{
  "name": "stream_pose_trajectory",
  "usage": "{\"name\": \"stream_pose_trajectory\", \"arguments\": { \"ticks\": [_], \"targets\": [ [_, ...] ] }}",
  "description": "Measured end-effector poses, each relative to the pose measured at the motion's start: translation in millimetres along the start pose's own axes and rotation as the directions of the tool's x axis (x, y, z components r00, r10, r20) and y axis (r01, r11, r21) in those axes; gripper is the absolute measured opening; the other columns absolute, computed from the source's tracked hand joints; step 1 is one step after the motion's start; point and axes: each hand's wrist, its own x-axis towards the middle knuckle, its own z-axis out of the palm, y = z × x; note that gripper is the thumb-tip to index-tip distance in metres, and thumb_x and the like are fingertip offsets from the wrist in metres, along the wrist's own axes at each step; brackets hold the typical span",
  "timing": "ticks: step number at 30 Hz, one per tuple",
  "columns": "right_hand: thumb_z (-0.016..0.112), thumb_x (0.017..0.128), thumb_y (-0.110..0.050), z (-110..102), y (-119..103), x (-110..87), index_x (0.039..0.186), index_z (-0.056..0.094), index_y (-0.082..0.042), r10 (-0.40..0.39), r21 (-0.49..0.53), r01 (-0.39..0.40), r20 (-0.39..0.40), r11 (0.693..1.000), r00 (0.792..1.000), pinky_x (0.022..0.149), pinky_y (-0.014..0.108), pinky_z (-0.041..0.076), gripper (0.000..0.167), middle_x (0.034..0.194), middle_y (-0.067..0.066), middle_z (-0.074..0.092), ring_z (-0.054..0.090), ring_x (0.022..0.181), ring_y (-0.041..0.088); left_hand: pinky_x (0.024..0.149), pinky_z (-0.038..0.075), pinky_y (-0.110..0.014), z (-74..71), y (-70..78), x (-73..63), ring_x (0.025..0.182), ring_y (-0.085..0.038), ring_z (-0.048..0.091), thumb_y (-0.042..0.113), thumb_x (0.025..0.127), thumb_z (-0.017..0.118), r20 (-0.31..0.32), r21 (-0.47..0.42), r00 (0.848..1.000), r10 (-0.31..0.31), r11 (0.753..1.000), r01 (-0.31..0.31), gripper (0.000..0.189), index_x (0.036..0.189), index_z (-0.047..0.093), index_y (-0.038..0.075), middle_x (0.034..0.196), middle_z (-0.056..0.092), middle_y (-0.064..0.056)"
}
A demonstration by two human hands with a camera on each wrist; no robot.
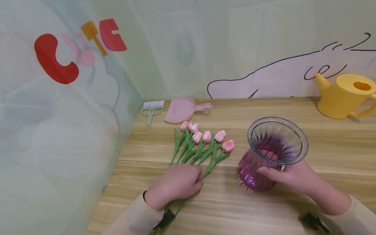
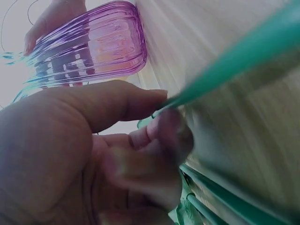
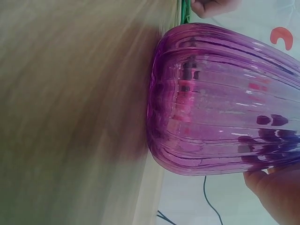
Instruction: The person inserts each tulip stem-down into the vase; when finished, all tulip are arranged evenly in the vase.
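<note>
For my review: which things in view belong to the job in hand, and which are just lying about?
In the job:
tulips, one pinched by the left hand
vase, held by the right hand

Apparently just there, untouched:
brush
dustpan
watering can

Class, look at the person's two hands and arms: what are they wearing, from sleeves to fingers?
The left sleeve and right sleeve are plain cream. A thin dark band shows at the left wrist. The left hand and right hand wear no gloves. A small black object shows beside each sleeve; how it is attached is unclear.
</note>
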Motion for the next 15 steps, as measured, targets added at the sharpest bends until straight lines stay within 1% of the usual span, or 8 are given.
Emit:
{"name": "stream_pose_trajectory", "arguments": {
  "ticks": [4, 6, 9, 15],
  "targets": [
    [0.085, 0.060, 0.016, 0.4, -0.5, 0.4, 0.139, 0.046, 0.005, -0.004, 0.022, 0.004, 0.002, 1.000, 1.000, 0.098, 0.014, 0.052, 0.088, 0.125, -0.006, 0.065, 0.064, 0.112, 0.005, 0.045, 0.034, -0.028, 0.6, 1.0, 0.1, 0.053, -0.009, 0.043, 0.025, 0.094, 0.065, -0.019, -0.005, 1.000, 0.014, 1.000, -0.014, 0.026, 0.072, 0.049, 0.023, 0.061, 0.046, 0.010],
    [0.085, 0.060, 0.016, 0.6, -0.8, 0.6, 0.138, 0.046, 0.005, -0.007, 0.017, 0.007, -0.002, 1.000, 1.000, 0.097, 0.014, 0.053, 0.088, 0.124, -0.006, 0.065, 0.064, 0.111, 0.005, 0.045, 0.034, -0.028, 0.5, 1.7, 0.3, 0.053, -0.009, 0.043, 0.025, 0.094, 0.064, -0.027, -0.002, 0.999, 0.020, 1.000, -0.020, 0.026, 0.073, 0.050, 0.023, 0.061, 0.046, 0.010],
    [0.086, 0.060, 0.015, 0.4, -1.2, 0.7, 0.139, 0.046, 0.005, 0.003, 0.010, -0.003, 0.002, 1.000, 1.000, 0.098, 0.014, 0.052, 0.089, 0.125, -0.008, 0.064, 0.063, 0.113, 0.005, 0.045, 0.035, -0.028, -0.2, 2.5, 0.7, 0.054, -0.008, 0.044, 0.026, 0.095, 0.065, -0.022, -0.002, 1.000, 0.021, 1.000, -0.021, 0.025, 0.074, 0.051, 0.024, 0.062, 0.047, 0.011],
    [0.085, 0.061, 0.016, 0.8, -1.5, 0.7, 0.138, 0.047, 0.004, -0.001, 0.016, 0.001, -0.002, 1.000, 1.000, 0.097, 0.014, 0.052, 0.087, 0.124, -0.007, 0.065, 0.064, 0.112, 0.005, 0.046, 0.037, -0.027, -1.7, 3.3, 1.2, 0.056, -0.008, 0.047, 0.026, 0.095, 0.066, 0.007, -0.014, 1.000, 0.022, 1.000, -0.022, 0.019, 0.081, 0.054, 0.023, 0.065, 0.050, 0.011]
  ]
}}
